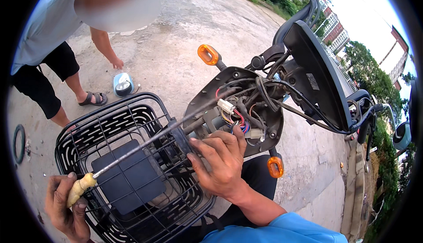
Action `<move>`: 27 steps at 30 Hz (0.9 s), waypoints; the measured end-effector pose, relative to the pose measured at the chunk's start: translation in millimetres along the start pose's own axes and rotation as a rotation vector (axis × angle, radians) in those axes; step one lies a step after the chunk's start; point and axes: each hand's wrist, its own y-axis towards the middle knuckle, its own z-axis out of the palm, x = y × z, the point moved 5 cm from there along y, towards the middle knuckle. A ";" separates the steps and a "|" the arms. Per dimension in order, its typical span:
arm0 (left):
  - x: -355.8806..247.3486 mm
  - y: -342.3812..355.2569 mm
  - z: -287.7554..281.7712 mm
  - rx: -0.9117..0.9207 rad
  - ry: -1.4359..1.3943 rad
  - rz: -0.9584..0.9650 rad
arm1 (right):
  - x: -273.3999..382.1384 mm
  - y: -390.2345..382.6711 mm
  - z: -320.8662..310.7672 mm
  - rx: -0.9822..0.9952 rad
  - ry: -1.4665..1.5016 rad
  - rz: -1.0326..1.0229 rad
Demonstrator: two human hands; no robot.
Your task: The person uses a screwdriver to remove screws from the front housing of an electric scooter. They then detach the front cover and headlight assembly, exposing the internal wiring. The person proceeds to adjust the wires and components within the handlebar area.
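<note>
Left hand (66, 207) has its fingers wrapped round a yellow-handled screwdriver (136, 149), slanting across the basket (152, 96) from its left edge. Right hand (222, 163), fingers bent, is by the wires (241, 118); pinching, I can't tell.

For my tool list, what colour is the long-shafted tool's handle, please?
The handle is pale yellow, best seen in the head view.
</note>
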 end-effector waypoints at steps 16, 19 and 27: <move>-37.5 8.8 12.8 0.134 0.079 0.134 | -1.7 -7.7 -34.7 -0.152 0.166 -0.080; -30.5 3.0 8.7 0.153 0.078 0.165 | -1.5 -2.3 -65.3 -0.169 -0.057 -0.138; -43.5 6.4 8.4 0.126 0.106 0.188 | -28.0 21.5 -60.0 0.108 -0.455 -0.003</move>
